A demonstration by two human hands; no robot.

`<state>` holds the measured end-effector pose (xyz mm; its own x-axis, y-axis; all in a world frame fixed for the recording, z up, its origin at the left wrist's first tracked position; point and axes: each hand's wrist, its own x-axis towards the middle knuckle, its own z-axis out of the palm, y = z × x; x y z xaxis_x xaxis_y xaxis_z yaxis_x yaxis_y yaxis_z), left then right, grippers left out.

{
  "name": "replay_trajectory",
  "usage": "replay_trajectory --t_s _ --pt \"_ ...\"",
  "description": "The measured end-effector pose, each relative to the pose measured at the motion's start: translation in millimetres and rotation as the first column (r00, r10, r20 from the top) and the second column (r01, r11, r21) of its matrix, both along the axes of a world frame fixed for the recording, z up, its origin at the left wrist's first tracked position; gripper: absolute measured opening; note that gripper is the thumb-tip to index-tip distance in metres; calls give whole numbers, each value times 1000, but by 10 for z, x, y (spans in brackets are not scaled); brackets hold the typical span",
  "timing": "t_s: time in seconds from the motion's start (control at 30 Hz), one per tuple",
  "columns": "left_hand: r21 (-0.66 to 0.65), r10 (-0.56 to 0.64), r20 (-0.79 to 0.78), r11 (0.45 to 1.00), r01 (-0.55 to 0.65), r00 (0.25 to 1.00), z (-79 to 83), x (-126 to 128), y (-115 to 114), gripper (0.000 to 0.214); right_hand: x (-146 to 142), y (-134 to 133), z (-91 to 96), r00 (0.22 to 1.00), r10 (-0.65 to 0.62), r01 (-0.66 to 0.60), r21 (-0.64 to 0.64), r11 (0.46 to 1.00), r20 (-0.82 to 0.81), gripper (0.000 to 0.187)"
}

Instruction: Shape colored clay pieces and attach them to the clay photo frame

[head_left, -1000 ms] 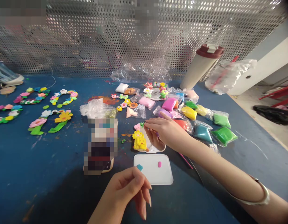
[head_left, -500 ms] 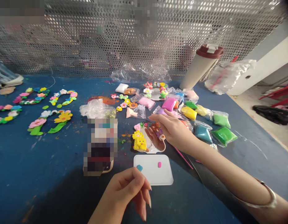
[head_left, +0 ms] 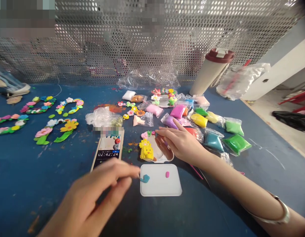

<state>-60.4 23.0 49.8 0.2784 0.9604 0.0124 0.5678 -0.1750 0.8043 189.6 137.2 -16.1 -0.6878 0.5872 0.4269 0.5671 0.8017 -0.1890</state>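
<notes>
Holding left hand [head_left: 93,184] beside teal clay [head_left: 146,178] on near tray [head_left: 161,189], thumb and forefinger parted; poising right hand [head_left: 180,140] over mirror [head_left: 159,153] beyond, grip unclear. Looking partly decorated: yellow figures [head_left: 147,152] at left, bare near right corner, pink clay [head_left: 167,174] unused.

Bright colours are dotting a blue tabletop [head_left: 24,168].
The smiling figure [head_left: 147,153] is showing yellow, the white tray [head_left: 159,190] is setting off a teal lump [head_left: 146,178] and a pink lump [head_left: 167,174], and the grey screen [head_left: 100,49] is bearing a dotted pattern.
</notes>
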Motion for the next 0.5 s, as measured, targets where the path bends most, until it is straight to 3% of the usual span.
replay_trajectory --t_s 0.07,0.1,0.23,0.33,0.5 --pt "215 -26 -235 973 78 972 79 -70 246 23 20 -20 -12 1000 12 -12 -6 1000 -1 28" --pt "255 -48 -330 957 138 943 92 -64 387 27 29 -28 -19 1000 17 -17 -11 1000 1 28" --pt "267 -136 -590 897 351 796 -35 172 888 37 39 -49 -43 1000 19 -19 -23 1000 -2 29" --pt "318 -144 -701 813 487 698 -217 397 1079 36 32 -46 -56 1000 -1 1 -29 1000 -22 28" --pt "342 -142 -717 781 522 682 -392 553 1146 36 38 -19 -91 999 1 -2 -27 1000 -40 29"
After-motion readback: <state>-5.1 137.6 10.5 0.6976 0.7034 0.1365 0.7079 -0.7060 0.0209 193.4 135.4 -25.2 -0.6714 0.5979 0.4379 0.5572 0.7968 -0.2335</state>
